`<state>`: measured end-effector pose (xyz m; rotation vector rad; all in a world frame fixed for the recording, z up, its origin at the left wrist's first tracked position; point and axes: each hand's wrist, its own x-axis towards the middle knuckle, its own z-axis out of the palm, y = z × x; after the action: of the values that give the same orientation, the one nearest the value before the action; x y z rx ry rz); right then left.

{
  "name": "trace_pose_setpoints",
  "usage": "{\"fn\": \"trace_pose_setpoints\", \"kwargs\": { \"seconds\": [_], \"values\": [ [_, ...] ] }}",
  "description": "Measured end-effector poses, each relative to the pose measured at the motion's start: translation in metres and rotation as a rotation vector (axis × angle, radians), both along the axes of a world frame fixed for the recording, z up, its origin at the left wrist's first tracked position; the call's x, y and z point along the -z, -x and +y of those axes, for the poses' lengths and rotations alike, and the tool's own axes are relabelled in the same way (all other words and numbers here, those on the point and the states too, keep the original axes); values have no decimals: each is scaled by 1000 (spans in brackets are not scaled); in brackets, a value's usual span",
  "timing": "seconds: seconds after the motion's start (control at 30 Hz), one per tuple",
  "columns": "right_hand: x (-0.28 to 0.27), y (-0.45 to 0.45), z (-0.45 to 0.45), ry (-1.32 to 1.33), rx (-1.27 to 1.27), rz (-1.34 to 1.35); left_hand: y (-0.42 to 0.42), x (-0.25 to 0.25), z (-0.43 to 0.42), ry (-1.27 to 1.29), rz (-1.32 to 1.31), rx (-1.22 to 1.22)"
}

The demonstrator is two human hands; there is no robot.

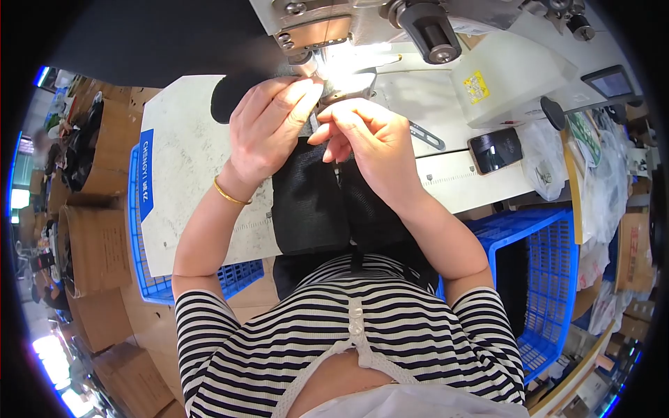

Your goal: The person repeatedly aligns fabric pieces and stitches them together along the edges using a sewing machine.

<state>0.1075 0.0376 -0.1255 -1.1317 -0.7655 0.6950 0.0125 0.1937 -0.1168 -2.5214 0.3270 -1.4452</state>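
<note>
Beneath the lit head of a sewing machine (313,35), my left hand (268,129) is closed in a pinch, its fingertips close to the needle area. What it pinches is lost in the glare. My right hand (373,143) is just beside it, with thumb and forefinger together and the other fingers curled; anything between them is too small to make out. Black fabric (310,202) hangs over the table's front edge below both hands. Another dark rounded piece of cloth (226,97) shows behind my left hand.
The white machine table (185,174) has a printed ruler along its front. A phone (495,150) and a clear plastic bag (545,160) lie at the right. Blue crates (571,279) stand below on both sides. Cardboard boxes (94,240) are stacked at the left.
</note>
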Motion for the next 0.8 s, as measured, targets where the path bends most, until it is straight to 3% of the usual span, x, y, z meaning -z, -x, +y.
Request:
{"fn": "trace_pose_setpoints", "kwargs": {
  "seconds": [0.53,0.63,0.73,0.77,0.8],
  "values": [
    [1,6,-15,57,-107,-12,-1,1,-3,37,60,-122],
    [1,0,-22,114,-154,-60,11,0,23,-150,32,-104],
    [6,1,-21,110,-128,-50,25,2,47,-142,145,-197],
    [5,4,-19,93,-97,-48,24,-3,52,-117,134,-37],
    [5,10,-15,75,-66,-47,30,-4,46,-103,142,-33]
  ]
}}
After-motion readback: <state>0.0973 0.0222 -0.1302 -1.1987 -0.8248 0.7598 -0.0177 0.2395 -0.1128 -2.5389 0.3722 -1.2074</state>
